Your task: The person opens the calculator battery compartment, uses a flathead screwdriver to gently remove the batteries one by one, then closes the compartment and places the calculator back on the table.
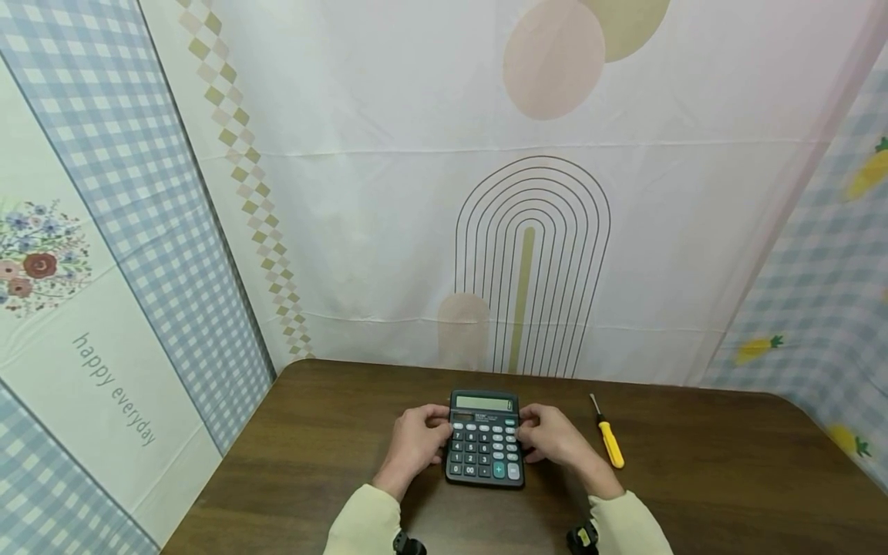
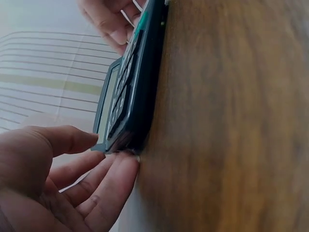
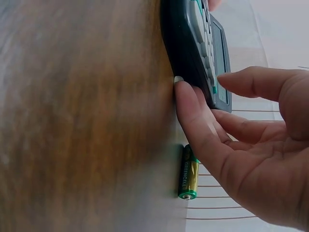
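Note:
A dark calculator (image 1: 484,439) lies face up on the brown wooden table, its screen (image 1: 484,403) at the far end showing what looks like a zero. My left hand (image 1: 419,437) holds its left edge, thumb over the top face and fingers against the side. From the opposite side, my right hand (image 1: 549,435) grips the right edge in the same manner. In the right wrist view, a green and gold battery (image 3: 188,173) lies on the table beyond my right hand's fingers; the head view does not show it.
A screwdriver (image 1: 607,433) with a yellow handle lies right of my right hand, tip pointing away. The wooden table (image 1: 312,432) ends at a white patterned cloth (image 1: 375,247) at the back. Checked cloths hang at the left and right.

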`<state>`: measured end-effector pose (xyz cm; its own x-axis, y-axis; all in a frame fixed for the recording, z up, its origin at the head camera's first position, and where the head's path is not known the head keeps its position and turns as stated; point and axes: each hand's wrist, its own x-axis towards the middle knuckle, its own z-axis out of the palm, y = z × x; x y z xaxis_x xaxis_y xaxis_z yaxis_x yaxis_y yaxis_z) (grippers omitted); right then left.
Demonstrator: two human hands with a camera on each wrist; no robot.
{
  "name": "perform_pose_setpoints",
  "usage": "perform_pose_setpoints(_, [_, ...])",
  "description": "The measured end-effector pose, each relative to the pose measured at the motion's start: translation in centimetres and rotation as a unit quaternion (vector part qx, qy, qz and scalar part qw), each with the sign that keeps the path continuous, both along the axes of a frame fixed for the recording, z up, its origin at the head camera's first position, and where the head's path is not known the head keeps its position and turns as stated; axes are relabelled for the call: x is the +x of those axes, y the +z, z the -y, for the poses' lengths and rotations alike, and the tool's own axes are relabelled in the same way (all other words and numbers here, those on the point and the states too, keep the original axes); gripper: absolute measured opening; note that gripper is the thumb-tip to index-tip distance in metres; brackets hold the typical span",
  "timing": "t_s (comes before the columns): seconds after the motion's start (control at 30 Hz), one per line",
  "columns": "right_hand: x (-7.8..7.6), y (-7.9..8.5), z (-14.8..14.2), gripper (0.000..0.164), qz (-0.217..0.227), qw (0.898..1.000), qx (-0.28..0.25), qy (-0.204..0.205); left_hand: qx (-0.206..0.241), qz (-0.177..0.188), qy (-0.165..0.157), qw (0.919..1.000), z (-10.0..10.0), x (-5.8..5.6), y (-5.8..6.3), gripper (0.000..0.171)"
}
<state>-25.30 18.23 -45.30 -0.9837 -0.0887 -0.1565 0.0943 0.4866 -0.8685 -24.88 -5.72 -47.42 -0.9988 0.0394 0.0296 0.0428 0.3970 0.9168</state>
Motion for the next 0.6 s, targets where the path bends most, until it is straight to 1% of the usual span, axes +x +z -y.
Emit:
perform_pose_setpoints(0.07, [0.0,0.2,0.0,0.041,0.005,1.000,-0.002,0.001,-0.033,-0.019,0.003,0.9993,-0.1,-0.1,0.0,0.030])
perform_pose_setpoints(0.17, [0.1,0.5,0.0,0.040,0.009,1.000,-0.002,0.000,-0.080,-0.041,0.011,0.9959,-0.3,-0.1,0.1,0.031])
perform_pose_setpoints(0.27, [0.3,0.7,-0.2,0.038,-0.009,1.000,0.010,-0.003,-0.108,-0.057,0.020,0.9923,-0.4,-0.1,0.2,0.030])
perform_pose_setpoints(0.33, [0.4,0.9,-0.2,0.037,-0.033,0.999,0.031,-0.008,-0.120,-0.069,0.024,0.9901,-0.5,-0.1,0.3,0.031])
perform_pose_setpoints(0.4, [0.4,1.1,-0.2,0.037,-0.065,0.996,0.063,-0.012,-0.135,-0.086,0.024,0.9869,-0.4,-0.1,0.3,0.034])
perform_pose_setpoints(0.5, [0.5,1.6,0.0,0.039,-0.114,0.987,0.116,-0.017,-0.161,-0.110,0.016,0.9807,-0.3,0.1,0.4,0.041])
perform_pose_setpoints(0.6, [0.7,2.1,0.3,0.042,-0.154,0.976,0.154,-0.013,-0.179,-0.125,0.006,0.9759,-0.3,0.1,0.5,0.045])
